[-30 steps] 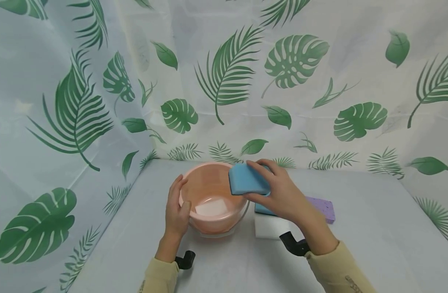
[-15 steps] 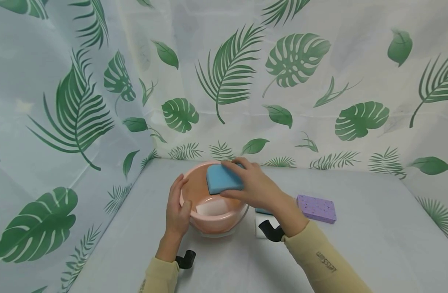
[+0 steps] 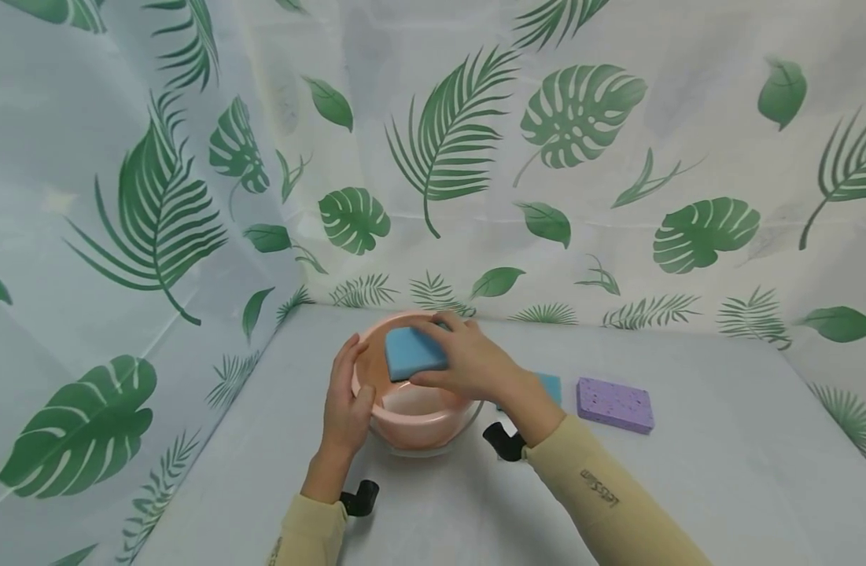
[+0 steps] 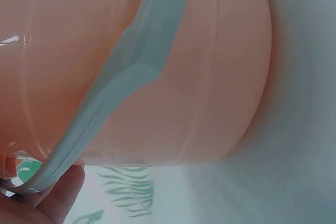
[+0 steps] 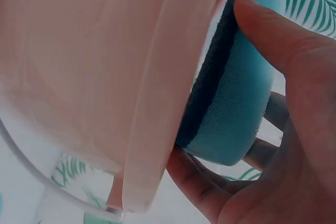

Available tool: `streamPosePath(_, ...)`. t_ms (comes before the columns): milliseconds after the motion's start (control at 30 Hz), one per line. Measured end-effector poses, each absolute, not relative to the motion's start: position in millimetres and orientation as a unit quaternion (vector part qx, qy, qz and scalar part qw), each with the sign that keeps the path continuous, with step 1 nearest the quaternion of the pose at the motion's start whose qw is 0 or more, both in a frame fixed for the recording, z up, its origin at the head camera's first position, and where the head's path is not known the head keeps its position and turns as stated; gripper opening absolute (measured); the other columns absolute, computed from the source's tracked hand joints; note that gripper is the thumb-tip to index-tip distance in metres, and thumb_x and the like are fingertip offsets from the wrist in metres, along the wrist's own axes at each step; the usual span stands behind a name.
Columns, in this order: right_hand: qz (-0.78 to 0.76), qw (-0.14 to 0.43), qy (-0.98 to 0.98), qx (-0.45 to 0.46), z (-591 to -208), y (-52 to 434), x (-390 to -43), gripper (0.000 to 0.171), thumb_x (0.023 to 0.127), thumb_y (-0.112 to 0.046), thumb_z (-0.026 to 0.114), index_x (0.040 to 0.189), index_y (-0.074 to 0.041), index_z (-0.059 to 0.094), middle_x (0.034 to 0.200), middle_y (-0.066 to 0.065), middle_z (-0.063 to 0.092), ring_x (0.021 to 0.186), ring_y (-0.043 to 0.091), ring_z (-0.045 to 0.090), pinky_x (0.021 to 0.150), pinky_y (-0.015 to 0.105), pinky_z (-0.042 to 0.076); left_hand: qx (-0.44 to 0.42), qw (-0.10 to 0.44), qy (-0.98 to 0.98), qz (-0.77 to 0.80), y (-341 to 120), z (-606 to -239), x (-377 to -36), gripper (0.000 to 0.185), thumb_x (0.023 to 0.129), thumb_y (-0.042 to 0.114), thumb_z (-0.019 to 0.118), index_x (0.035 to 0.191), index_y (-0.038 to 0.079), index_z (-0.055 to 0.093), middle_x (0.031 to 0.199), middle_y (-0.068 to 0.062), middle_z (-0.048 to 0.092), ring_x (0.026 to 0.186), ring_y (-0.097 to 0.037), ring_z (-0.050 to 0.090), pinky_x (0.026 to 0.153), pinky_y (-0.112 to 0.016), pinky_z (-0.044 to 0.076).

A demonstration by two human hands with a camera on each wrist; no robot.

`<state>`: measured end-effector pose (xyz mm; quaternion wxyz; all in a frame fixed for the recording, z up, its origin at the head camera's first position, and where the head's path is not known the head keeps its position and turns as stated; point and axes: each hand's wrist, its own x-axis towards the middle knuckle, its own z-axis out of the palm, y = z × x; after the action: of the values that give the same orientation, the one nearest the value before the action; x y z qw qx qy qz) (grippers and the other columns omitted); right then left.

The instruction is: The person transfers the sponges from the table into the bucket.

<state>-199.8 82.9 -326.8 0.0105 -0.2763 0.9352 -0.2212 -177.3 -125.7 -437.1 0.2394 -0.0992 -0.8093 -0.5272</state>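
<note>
The right hand (image 3: 468, 365) pinches a blue sponge (image 3: 414, 353), thumb on one broad face and fingers curled behind the other, and holds it over the mouth of the pink bucket (image 3: 411, 413). From the right wrist view, the sponge's dark scouring layer (image 5: 210, 72) sits right against the bucket's rim (image 5: 157, 103). The left hand (image 3: 346, 401) clasps the bucket's near-left side, thumb hooked over the rim and fingers laid up the outside wall. A pale handle (image 4: 121, 82) hangs across the bucket's outer wall in the left wrist view. Something white lies at the bottom of the bucket, only partly visible. To the right on the grey surface (image 3: 687, 487), a purple sponge (image 3: 614, 404) lies flat, and the corner of another blue sponge (image 3: 549, 387) peeks out just behind the right wrist.
</note>
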Motion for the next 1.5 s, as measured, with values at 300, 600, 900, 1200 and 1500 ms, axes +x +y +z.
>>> streamPosePath(300, -0.236, 0.012, 0.931, -0.279, -326, 90, -195, 0.072, 0.092, -0.045, 0.07, 0.155, -0.028, 0.041, 0.158, 0.012, 0.036, 0.138, 0.044, 0.038, 0.1, 0.06, 0.044, -0.097, 0.22, -0.814, -0.53, -125, -435, -176, 0.063, 0.083, 0.002, 0.044, 0.146, 0.002, 0.047, 0.16, -0.011, 0.032, 0.146, -0.029, 0.03, 0.113, -0.058, 0.029)
streamPosePath(600, -0.249, -0.026, 0.932, -0.261, -319, 110, -184, 0.065, 0.095, -0.047, 0.066, 0.153, -0.028, 0.045, 0.155, 0.009, 0.039, 0.139, 0.037, 0.038, 0.1, 0.06, 0.044, -0.098, 0.23, -0.815, -0.522, -127, -435, -176, 0.062, 0.083, -0.001, 0.044, 0.145, 0.001, 0.048, 0.159, -0.013, 0.034, 0.147, -0.029, 0.03, 0.113, -0.059, 0.027)
streamPosePath(900, -0.25, -0.101, 0.919, -0.288, -311, 127, -178, 0.061, 0.095, -0.032, 0.07, 0.148, -0.011, 0.051, 0.148, 0.013, 0.046, 0.134, 0.038, 0.045, 0.102, 0.056, 0.044, -0.095, 0.23, -0.816, -0.521, -126, -435, -176, 0.062, 0.083, -0.001, 0.044, 0.145, 0.001, 0.048, 0.159, -0.011, 0.034, 0.147, -0.028, 0.031, 0.113, -0.058, 0.028)
streamPosePath(1200, -0.258, -0.135, 0.914, -0.282, -306, 143, -173, 0.058, 0.095, -0.028, 0.07, 0.146, -0.008, 0.052, 0.145, 0.016, 0.048, 0.132, 0.037, 0.047, 0.102, 0.056, 0.044, -0.095, 0.236, -0.815, -0.521, -125, -434, -175, 0.061, 0.084, 0.001, 0.043, 0.144, 0.001, 0.048, 0.158, -0.014, 0.035, 0.146, -0.031, 0.031, 0.113, -0.06, 0.027)
streamPosePath(1500, -0.281, -0.157, 0.906, -0.275, -312, 162, -165, 0.058, 0.094, -0.023, 0.072, 0.145, -0.006, 0.053, 0.141, 0.016, 0.05, 0.128, 0.035, 0.05, 0.102, 0.056, 0.044, -0.096, 0.239, -0.814, -0.521, -124, -434, -175, 0.06, 0.083, 0.001, 0.044, 0.144, 0.001, 0.049, 0.158, -0.014, 0.035, 0.146, -0.031, 0.031, 0.113, -0.06, 0.026)
